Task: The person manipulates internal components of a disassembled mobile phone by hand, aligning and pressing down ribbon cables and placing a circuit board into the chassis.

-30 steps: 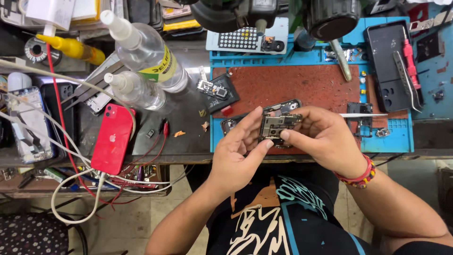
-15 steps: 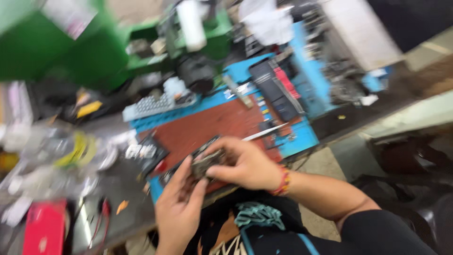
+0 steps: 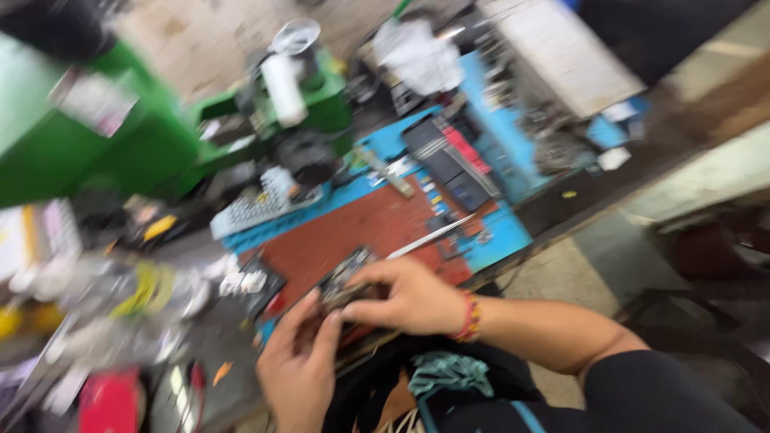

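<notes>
both hands pinch a small dark circuit part over the near edge of a blurred repair bench.

at far left a flat red phone [image 3: 108,405] lies beside clear plastic bottles [image 3: 120,293], soft with motion blur. the left hand [image 3: 298,370] rises from below, fingers curled up onto the lower end of the small dark board [image 3: 346,282], a thin, flat, angular piece. the board sits above the front rim of the rust-red work mat [image 3: 361,228], framed in blue. the right hand [image 3: 413,298], a beaded band at its wrist, closes thumb and fingertips on the board's upper end. slim metal tweezers [image 3: 429,238] lie just beyond on the mat. open floor lies to the right.
</notes>
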